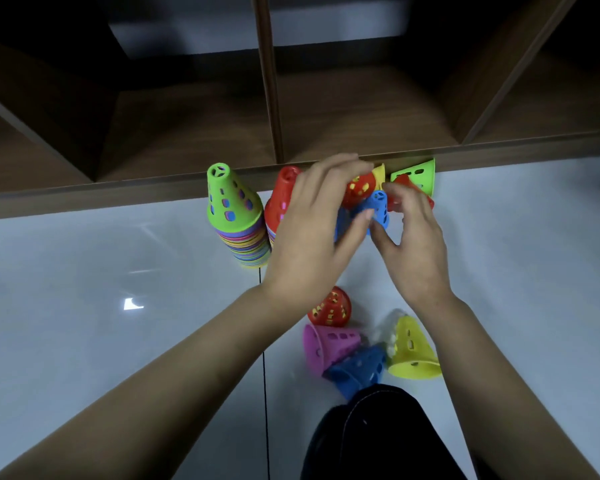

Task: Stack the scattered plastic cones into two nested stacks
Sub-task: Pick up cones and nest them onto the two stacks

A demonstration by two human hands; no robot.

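The left hand (312, 230) is curling its fingers and thumb around a blue cone (378, 207) in the heap on the floor (118, 341), just beside the red-topped stack (281, 199). The right hand (413, 244) is curving in beside it, though I cannot tell if it is touching. The perforated plastic is looking light, stiff and slick, so it is probably best pinched at the wide rim.
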